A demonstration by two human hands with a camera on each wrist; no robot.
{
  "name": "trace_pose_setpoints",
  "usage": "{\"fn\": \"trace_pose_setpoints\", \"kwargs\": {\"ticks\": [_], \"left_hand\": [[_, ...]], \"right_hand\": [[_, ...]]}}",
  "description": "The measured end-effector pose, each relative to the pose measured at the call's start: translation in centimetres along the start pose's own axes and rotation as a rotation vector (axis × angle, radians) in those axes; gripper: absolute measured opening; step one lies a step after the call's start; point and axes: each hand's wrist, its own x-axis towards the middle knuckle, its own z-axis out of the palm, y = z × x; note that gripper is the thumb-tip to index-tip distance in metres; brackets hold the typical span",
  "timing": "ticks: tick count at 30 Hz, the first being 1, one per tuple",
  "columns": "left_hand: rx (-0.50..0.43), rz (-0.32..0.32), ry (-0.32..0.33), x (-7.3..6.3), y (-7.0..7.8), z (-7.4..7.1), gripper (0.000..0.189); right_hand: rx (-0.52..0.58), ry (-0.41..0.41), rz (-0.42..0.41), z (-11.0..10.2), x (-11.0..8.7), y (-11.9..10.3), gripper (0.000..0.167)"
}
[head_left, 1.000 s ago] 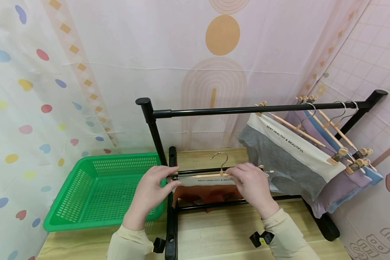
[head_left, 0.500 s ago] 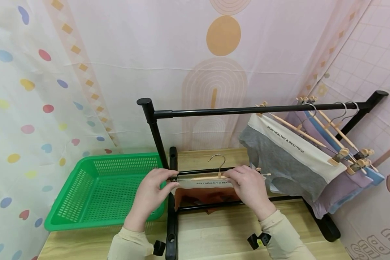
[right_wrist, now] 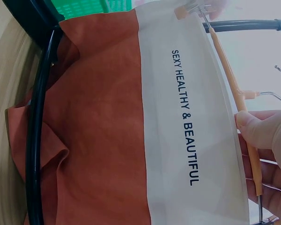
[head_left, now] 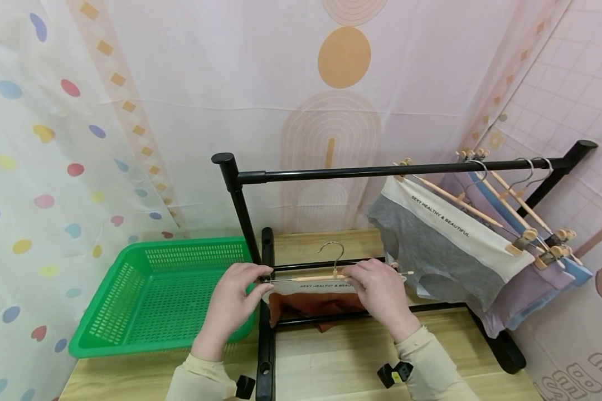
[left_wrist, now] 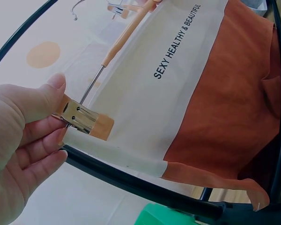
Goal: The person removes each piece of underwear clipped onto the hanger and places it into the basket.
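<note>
A rust-brown pair of underpants (right_wrist: 103,108) with a wide white waistband, printed "SEXY HEALTHY & BEAUTIFUL", is held out below the rack's top bar. Along its waistband runs a wooden clip hanger (head_left: 311,278) with a metal hook standing upward. My left hand (head_left: 231,301) pinches the clip (left_wrist: 84,118) at the hanger's left end, and the clip's wooden tip lies over the waistband. In the right wrist view, my right hand (right_wrist: 264,145) grips the wooden bar just beyond the hook, thumb on the near side.
A black garment rack (head_left: 326,174) stands across the table. Grey underpants (head_left: 431,245) with a white band, plus lilac and blue ones, hang from clip hangers at its right. A green plastic basket (head_left: 100,312) sits to the left. Patterned cloth (head_left: 205,111) covers the walls.
The hanger and underpants have shifted slightly left and down, along with my right hand. My left hand has stayed on the clip. The hanging garments have not moved.
</note>
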Motion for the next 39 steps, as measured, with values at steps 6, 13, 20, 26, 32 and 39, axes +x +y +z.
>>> {"fn": "trace_pose_setpoints", "kwargs": {"ticks": [6,13,20,26,32,39], "left_hand": [[0.014,0.017,0.031,-0.41,-0.17,0.4,0.03],[0.038,0.026,0.068,-0.55,-0.11,0.53,0.029],[0.045,0.029,0.087,-0.59,-0.13,0.53,0.028],[0.045,0.039,0.096,-0.69,-0.25,0.66,0.028],[0.048,0.047,0.109,-0.78,-0.44,0.83,0.027],[0.046,0.059,0.129,-0.83,-0.52,0.96,0.026]], "right_hand": [[0.003,-0.008,0.008,0.24,-0.25,0.0,0.018],[-0.001,-0.002,0.013,0.42,-0.22,-0.21,0.018],[-0.007,-0.019,0.02,0.47,-0.15,-0.44,0.017],[-0.009,-0.028,0.028,0.56,-0.23,-0.54,0.017],[-0.013,-0.027,0.028,0.64,-0.32,-0.6,0.017],[-0.016,-0.039,0.031,0.75,-0.34,-0.64,0.018]]}}
